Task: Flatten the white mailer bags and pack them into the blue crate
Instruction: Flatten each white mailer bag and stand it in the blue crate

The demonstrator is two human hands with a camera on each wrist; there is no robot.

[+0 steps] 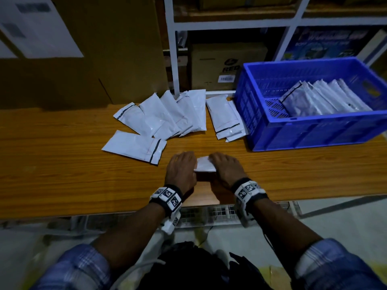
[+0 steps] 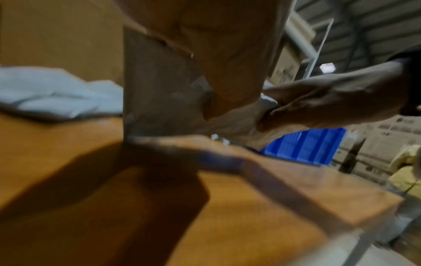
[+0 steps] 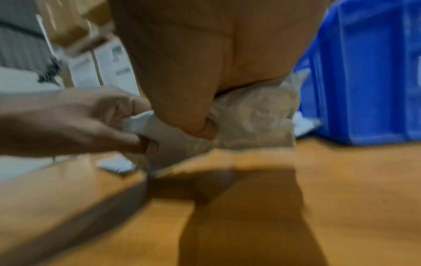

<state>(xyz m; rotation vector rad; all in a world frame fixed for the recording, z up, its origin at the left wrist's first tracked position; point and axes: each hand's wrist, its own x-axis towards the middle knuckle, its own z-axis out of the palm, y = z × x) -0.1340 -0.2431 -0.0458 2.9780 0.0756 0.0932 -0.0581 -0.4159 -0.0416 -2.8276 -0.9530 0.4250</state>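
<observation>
A white mailer bag is held just above the wooden table between both hands. My left hand grips its left end and my right hand grips its right end, fingers curled round it. The right wrist view shows the same mailer bag crumpled between the two hands. Several more white mailer bags lie spread on the table behind. The blue crate stands at the right, with several flattened bags leaning inside it.
The wooden table carries one loose mailer left of my hands. A large cardboard box stands at the back left. White shelving with boxes runs behind the crate. The table's front edge is near my wrists.
</observation>
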